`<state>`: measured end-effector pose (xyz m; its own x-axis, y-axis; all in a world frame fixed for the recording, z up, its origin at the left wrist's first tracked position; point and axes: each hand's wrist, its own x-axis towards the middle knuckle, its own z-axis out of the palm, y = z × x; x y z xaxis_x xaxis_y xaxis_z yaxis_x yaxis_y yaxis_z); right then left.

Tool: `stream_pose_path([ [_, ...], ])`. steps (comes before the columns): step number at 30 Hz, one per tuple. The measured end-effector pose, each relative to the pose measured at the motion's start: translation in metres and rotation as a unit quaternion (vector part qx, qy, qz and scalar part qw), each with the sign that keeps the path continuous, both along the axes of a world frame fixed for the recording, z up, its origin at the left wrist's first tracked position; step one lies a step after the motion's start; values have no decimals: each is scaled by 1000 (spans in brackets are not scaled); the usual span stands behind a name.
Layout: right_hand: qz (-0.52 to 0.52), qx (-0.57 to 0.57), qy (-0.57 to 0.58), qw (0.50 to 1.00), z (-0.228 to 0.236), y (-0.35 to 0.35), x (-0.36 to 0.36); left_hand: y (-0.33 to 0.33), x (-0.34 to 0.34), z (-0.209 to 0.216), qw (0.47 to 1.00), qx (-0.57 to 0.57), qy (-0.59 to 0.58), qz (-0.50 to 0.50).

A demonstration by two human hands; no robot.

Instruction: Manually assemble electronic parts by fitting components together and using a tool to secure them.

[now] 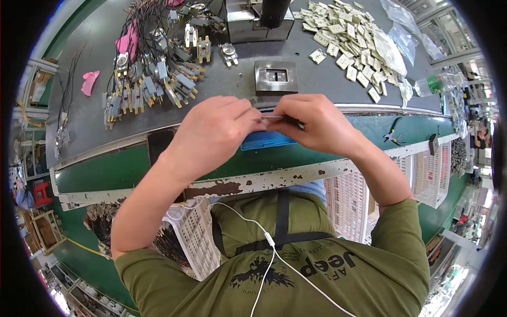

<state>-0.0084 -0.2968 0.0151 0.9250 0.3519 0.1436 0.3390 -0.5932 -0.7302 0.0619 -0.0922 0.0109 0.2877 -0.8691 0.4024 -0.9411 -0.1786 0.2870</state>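
Two hands meet over the near edge of the desk (222, 90), pinched together on one small metal part (272, 117), a thin silvery piece that shows only as a sliver between the fingertips. The left hand (216, 132) grips it from 9 o'clock, the right hand (317, 124) from 3 o'clock, both closed on it with thumb and forefinger. It looks light, stiff and smooth, so likely to slip or bend if squeezed hard; the safest hold seems to be at its two ends, as now.

Just beneath the hands lies a blue tray (266, 141) on the green ledge. At 12 o'clock, near the fingers, sits a square steel fixture block (276, 77) with a slot in it. Farther out at 1 o'clock a heap of pale flat parts (348, 42) spreads across the desk, and at 10 o'clock lies a crowd of wired connector assemblies (153, 79). Open room is narrow: bare desk shows only between the fixture and the two heaps. The peeling white rail (264, 182) bounds the near side at 6 o'clock.
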Motion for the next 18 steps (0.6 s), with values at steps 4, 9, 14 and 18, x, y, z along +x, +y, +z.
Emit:
stream_pose_path([
  [4, 26, -76, -132, 988, 0, 2, 1, -2, 0, 1, 999, 24, 30, 26],
  [9, 48, -136, -212, 967, -9, -2, 2, -5, 3, -4, 996, 26, 77, 25],
  [14, 84, -169, -294, 937, -17, -6, 3, -5, 4, -5, 994, 32, 101, 15],
  [18, 105, -188, -315, 924, -16, -8, 8, -5, 9, -4, 989, 50, 136, 21],
])
